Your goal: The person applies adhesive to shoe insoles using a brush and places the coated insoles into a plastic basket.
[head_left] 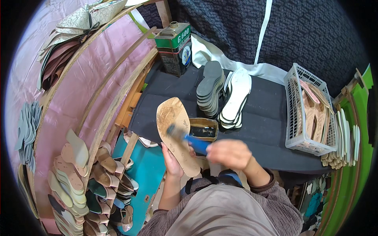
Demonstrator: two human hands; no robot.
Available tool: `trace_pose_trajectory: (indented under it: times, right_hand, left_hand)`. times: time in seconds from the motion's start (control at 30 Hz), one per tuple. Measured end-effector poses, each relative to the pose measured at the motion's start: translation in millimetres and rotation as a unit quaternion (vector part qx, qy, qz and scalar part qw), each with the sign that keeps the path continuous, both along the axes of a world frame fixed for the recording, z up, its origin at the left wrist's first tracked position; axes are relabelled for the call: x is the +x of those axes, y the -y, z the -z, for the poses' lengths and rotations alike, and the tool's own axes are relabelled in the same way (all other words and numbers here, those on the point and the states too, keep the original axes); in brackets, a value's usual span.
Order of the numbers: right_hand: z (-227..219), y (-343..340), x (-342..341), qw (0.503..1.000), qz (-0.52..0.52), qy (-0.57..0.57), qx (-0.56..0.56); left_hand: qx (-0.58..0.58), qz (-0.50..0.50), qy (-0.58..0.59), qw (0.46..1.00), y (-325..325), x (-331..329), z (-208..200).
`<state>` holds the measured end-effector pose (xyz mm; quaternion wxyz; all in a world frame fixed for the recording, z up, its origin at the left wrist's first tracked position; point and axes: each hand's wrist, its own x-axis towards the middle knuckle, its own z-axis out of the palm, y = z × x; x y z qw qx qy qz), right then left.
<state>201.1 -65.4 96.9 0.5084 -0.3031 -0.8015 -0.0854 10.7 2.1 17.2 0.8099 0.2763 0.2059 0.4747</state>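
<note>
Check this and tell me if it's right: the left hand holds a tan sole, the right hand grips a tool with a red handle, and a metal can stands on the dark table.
Not quite: the handle of the tool in the right hand is blue, not red, as the head view shows. The rest is right.

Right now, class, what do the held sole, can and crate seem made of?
Sole: perhaps matt fibreboard or leather, from its mottled tan face. Can: probably glossy painted metal, given its crisp edges. Crate: likely smooth plastic, given its pale lattice walls.
</note>
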Motion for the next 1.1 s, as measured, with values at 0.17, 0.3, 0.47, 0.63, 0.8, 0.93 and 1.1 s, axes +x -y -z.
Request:
trace_pose_trajectory:
  times: [0.17, 0.3, 0.47, 0.63, 0.8, 0.93, 1.1]
  right_hand:
    - [-1, 1, 2, 0.997, 0.057, 0.022, 0.036]
    - [-1, 6, -3, 0.998, -0.031, 0.042, 0.023]
    - [-4, 6, 7, 0.994, 0.095, 0.024, 0.046]
    - [-7, 11, 4, 0.999, -0.039, 0.034, -0.003]
    - [-3, 10, 8, 0.999, 0.036, -0.004, 0.008]
    - [-2, 15, 5, 0.996, -0.074, 0.028, -0.035]
    - [-3, 13, 9, 0.999, 0.032, 0.023, -0.011]
  left_hand:
    - [0.005, 0.007, 0.023, 1.0, 3, 4, -9]
    - [-0.024, -0.078, -0.069, 0.994, 0, 3, -6]
    - [-0.002, -0.016, 0.007, 1.0, 5, 7, -20]
    - [-0.017, -0.033, -0.041, 0.998, 4, 5, -17]
    - [-0.013, -0.027, -0.014, 0.999, 4, 12, -15]
    - [-0.003, -0.063, -0.042, 0.997, -1, 6, -3]
    - [-0.008, -0.061, 0.001, 0.998, 1, 8, -4]
